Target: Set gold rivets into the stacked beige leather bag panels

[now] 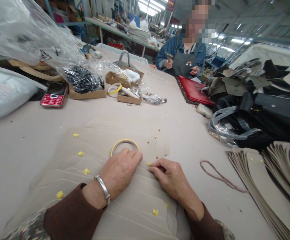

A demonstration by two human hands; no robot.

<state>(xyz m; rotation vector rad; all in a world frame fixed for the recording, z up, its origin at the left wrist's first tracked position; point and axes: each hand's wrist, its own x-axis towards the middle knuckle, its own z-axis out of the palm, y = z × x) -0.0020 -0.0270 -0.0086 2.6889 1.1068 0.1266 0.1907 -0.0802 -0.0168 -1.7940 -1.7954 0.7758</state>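
Note:
Fanned layers of beige sheet pieces point(115, 213) lie under both hands, dotted with small yellow tape bits point(80, 153). My left hand point(123, 166), with a silver bangle on its wrist, is closed on the near right side of a roll of yellow tape point(125, 141); its fingertips are partly hidden. Just to the right, my right hand point(168, 173) pinches a small piece of yellow tape point(148, 164) between thumb and forefinger, close above the sheets. Several small gold-coloured studs point(155, 137) sit beyond the two hands.
At the back are cardboard boxes point(87, 95) of small parts and a red-keyed phone point(54, 95). Stacked beige strips point(259, 180), a brown cord loop point(219, 175) and black bags point(272, 116) lie on the right. Across the table a co-worker point(184, 60) holds a hammer near a red board point(193, 89).

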